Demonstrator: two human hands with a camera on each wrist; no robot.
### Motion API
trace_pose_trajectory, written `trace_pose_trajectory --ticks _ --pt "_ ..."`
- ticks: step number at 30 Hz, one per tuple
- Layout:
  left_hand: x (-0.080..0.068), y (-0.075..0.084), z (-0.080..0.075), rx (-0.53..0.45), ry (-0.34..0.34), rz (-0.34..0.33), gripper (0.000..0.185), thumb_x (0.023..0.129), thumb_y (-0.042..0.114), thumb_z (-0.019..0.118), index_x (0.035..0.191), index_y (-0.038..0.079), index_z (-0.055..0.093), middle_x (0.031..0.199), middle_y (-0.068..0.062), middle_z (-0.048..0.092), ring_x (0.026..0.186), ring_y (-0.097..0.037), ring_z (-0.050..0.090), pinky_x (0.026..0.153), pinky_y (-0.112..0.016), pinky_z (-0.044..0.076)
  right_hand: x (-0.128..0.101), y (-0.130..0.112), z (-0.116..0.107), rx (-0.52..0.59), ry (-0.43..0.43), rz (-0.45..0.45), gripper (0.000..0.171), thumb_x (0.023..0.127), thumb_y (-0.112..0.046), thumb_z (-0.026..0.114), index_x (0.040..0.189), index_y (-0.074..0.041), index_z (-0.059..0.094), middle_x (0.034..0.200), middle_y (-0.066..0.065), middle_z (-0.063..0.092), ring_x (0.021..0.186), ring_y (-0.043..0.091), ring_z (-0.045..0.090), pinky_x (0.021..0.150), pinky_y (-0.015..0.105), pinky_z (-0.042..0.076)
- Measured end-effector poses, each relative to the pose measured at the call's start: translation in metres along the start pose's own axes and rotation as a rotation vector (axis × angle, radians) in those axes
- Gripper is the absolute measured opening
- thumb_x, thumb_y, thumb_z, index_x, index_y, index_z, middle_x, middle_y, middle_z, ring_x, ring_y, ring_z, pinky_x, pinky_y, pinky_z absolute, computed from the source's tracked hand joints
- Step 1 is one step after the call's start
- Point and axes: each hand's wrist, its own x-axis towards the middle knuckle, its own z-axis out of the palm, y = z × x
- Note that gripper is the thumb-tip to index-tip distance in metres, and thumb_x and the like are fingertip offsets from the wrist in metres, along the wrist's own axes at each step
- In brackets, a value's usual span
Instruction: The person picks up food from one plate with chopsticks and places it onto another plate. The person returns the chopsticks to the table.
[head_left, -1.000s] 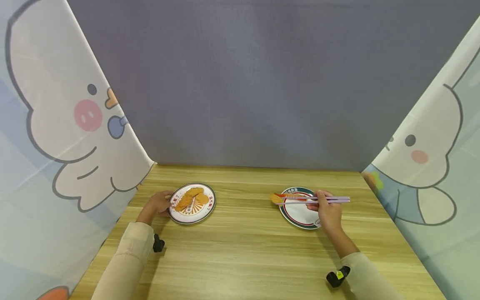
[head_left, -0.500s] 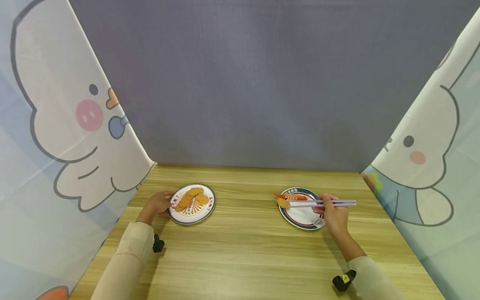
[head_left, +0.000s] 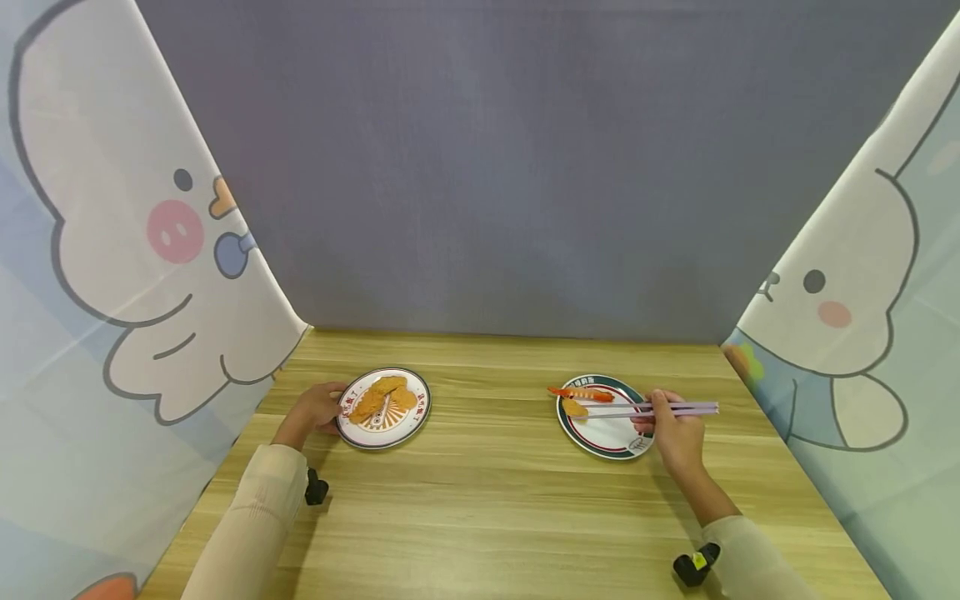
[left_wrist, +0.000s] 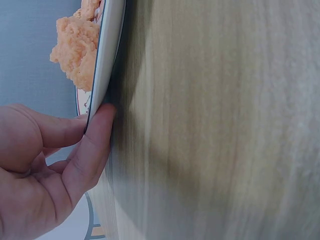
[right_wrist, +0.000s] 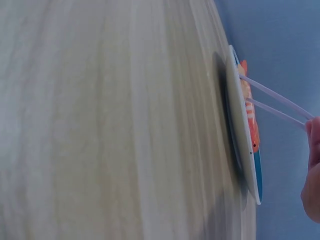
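Note:
My left hand [head_left: 318, 408] pinches the left rim of a white plate [head_left: 382, 440] with a dark edge and red lettering. Several pieces of fried chicken [head_left: 369, 406] lie on it. In the left wrist view, the thumb [left_wrist: 65, 131] lies over that rim and the fingers go under it. On the right, my right hand [head_left: 678, 435] holds a pair of lilac chopsticks [head_left: 693, 408] pointing left. Their tips are at a small golden fried piece [head_left: 573, 408] over the left part of a green-rimmed plate [head_left: 607, 433]. Just behind it lies an orange-and-white striped shrimp [head_left: 588, 394], its tail past the rim.
A wooden table [head_left: 480, 467] carries both plates, which stand well apart. A grey cloth [head_left: 480, 183] rises behind the back edge. Printed cartoon sheets [head_left: 135, 250] close off the sides. Each wrist wears a small black camera [head_left: 693, 565].
My right hand has shifted right and slightly toward me. The fried piece has moved with the chopstick tips from outside the right plate's left rim onto the plate. My left hand stays put.

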Motion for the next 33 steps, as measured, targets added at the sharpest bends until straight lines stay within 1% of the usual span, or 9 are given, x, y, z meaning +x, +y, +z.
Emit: trace_pose_trajectory --ticks 2,6,9,12,16,19,21,26,33 --pt "0.0 0.0 0.0 0.007 0.0 -0.004 0.059 0.095 -0.006 0.048 0.152 -0.005 0.038 0.14 -0.039 0.044 0.074 -0.018 0.067 0.066 -0.035 0.065 -0.001 0.001 -0.001 -0.004 0.003 0.015 0.021 0.104 -0.022 0.057 0.095 -0.008 0.069 0.068 -0.003 0.072 0.05 0.008 0.068 0.047 0.024 0.058" --pt "0.0 0.0 0.0 0.004 0.001 -0.006 0.059 0.094 -0.007 0.048 0.152 -0.005 0.038 0.14 -0.039 0.044 0.075 -0.019 0.067 0.066 -0.035 0.065 -0.002 0.004 -0.001 0.01 -0.004 0.029 0.029 0.104 -0.022 0.057 0.105 0.005 0.066 0.071 -0.005 0.072 0.052 0.008 0.068 0.046 0.022 0.057" --pt "-0.001 0.0 0.0 -0.001 0.004 0.0 0.059 0.094 -0.007 0.048 0.152 -0.006 0.038 0.138 -0.039 0.045 0.074 -0.018 0.066 0.065 -0.035 0.065 -0.003 0.004 0.0 0.025 -0.013 0.019 0.036 0.104 -0.023 0.057 0.11 0.011 0.062 0.069 -0.004 0.072 0.052 0.008 0.069 0.046 0.022 0.057" --pt "-0.001 0.0 0.001 -0.008 0.006 -0.004 0.059 0.095 -0.007 0.048 0.152 -0.005 0.038 0.138 -0.038 0.046 0.075 -0.018 0.066 0.066 -0.036 0.065 -0.004 0.005 -0.001 0.03 -0.02 0.01 0.034 0.104 -0.025 0.057 0.107 0.008 0.064 0.068 -0.004 0.072 0.052 0.008 0.069 0.046 0.022 0.057" --pt "0.0 -0.001 0.001 0.0 0.012 -0.009 0.059 0.096 -0.006 0.048 0.153 -0.004 0.037 0.14 -0.038 0.046 0.077 -0.018 0.067 0.067 -0.035 0.065 -0.005 0.004 -0.001 0.061 -0.03 0.006 0.022 0.104 -0.024 0.057 0.097 -0.007 0.069 0.07 -0.004 0.072 0.053 0.007 0.069 0.047 0.022 0.058" --pt "0.0 -0.001 0.0 0.02 0.016 -0.01 0.058 0.096 -0.005 0.048 0.153 -0.003 0.038 0.14 -0.037 0.046 0.078 -0.019 0.067 0.067 -0.033 0.064 -0.005 0.003 0.0 0.091 -0.024 0.007 0.02 0.104 -0.023 0.057 0.091 -0.015 0.07 0.071 -0.001 0.073 0.053 0.008 0.069 0.046 0.023 0.057" --pt "0.001 -0.001 -0.001 0.019 0.015 -0.013 0.058 0.096 -0.005 0.049 0.153 -0.003 0.038 0.14 -0.036 0.047 0.079 -0.02 0.067 0.066 -0.033 0.064 -0.004 0.001 0.001 0.106 -0.015 0.007 0.02 0.104 -0.022 0.058 0.091 -0.014 0.07 0.07 0.002 0.073 0.051 0.01 0.068 0.045 0.024 0.057" --pt "0.002 -0.002 -0.001 0.006 0.009 -0.014 0.059 0.097 -0.005 0.048 0.155 -0.002 0.036 0.14 -0.036 0.046 0.077 -0.019 0.067 0.066 -0.034 0.064 -0.005 -0.003 0.003 0.114 -0.008 0.005 0.019 0.104 -0.019 0.057 0.092 -0.011 0.07 0.07 0.002 0.072 0.049 0.012 0.067 0.043 0.025 0.057" --pt "0.001 -0.003 0.001 -0.02 0.014 -0.015 0.059 0.097 -0.006 0.047 0.155 -0.003 0.035 0.136 -0.035 0.048 0.076 -0.018 0.066 0.066 -0.035 0.065 -0.003 -0.007 0.007 0.157 -0.033 -0.003 0.02 0.104 -0.019 0.057 0.092 -0.01 0.07 0.075 0.004 0.073 0.053 0.012 0.07 0.043 0.026 0.056"
